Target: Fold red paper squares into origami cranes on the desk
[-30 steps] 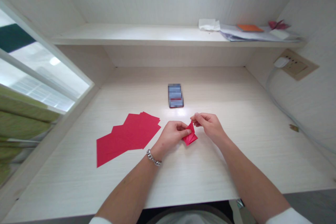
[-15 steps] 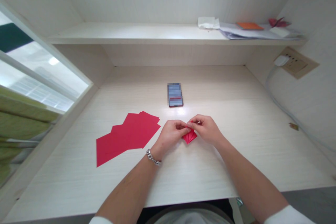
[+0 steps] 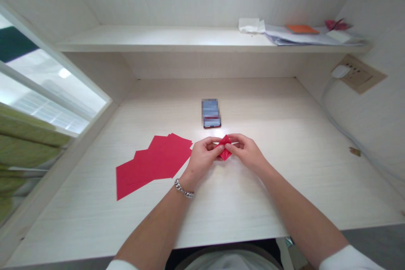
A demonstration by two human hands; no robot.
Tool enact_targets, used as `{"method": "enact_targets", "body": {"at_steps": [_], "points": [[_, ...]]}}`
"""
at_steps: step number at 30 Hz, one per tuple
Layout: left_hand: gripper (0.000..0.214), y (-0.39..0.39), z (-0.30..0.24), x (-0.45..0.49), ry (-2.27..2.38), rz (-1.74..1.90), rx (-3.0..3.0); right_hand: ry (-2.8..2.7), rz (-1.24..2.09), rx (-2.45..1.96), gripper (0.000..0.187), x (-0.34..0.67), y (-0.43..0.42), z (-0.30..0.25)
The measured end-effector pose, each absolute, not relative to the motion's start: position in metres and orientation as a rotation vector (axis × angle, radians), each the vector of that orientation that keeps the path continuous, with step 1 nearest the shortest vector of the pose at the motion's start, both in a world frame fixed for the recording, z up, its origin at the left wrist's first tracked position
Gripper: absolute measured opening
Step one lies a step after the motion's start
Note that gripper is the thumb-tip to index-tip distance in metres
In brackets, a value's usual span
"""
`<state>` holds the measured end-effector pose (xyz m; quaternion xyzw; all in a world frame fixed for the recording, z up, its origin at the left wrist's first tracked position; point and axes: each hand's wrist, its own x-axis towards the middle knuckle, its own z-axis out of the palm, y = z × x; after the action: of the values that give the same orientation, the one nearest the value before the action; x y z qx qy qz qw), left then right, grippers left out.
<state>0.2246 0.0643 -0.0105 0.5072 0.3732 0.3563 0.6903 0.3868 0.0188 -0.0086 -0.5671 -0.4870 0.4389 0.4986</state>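
One shared pinch on folded red paper [image 3: 225,140]: left hand [image 3: 202,152] clamped on left side, right hand [image 3: 247,148] on right; sits between, neither nearer; runs lengthwise near-to-far over counter [image 3: 247,206], short of phone [image 3: 211,112].

A hand could pass over the desk [image 3: 284,109] right of centre, between the right hand [image 3: 248,150] and the cable [image 3: 341,130] near the right edge. The phone [image 3: 211,113] stands in the way at centre, red sheets [image 3: 158,158] lie left of the left hand [image 3: 201,158], and a shelf [image 3: 158,36] juts across the top.
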Motion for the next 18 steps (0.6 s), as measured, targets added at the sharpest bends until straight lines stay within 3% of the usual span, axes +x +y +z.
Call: {"method": "enact_targets", "body": {"at_steps": [18], "points": [[0.037,0.0636,-0.008,0.2246,0.775,0.839,1.104,-0.927,1.193,-1.241,0.035,0.3809,0.0191,-0.0112]]}}
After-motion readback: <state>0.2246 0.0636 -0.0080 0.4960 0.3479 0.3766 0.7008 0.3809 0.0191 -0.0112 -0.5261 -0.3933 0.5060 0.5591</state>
